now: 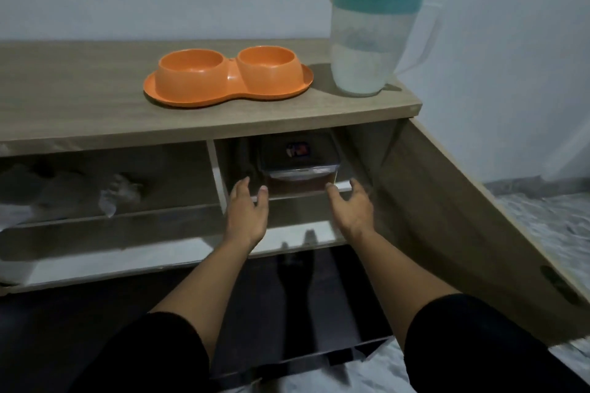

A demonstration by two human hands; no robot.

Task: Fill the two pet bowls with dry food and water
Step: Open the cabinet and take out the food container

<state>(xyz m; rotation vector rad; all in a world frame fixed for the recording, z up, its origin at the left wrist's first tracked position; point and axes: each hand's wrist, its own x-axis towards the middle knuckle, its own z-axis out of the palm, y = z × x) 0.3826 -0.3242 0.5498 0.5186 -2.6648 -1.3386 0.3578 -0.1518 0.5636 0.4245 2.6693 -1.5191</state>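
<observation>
An orange double pet bowl (231, 80) sits on the wooden cabinet top (79, 105), both cups empty. Right of it stands a translucent pitcher (367, 51) with a teal lid, partly filled with water. Inside the open right compartment a clear lidded container (298, 166) with brown contents rests on a shelf. My left hand (247, 210) and my right hand (351, 206) reach toward it, one at each side, fingers spread, just short of its front corners and holding nothing.
The cabinet door (463, 217) stands swung open on the right. The left compartment holds crumpled plastic bags (95, 191). A white wall is behind, and a dark glossy board (287, 313) lies below my arms.
</observation>
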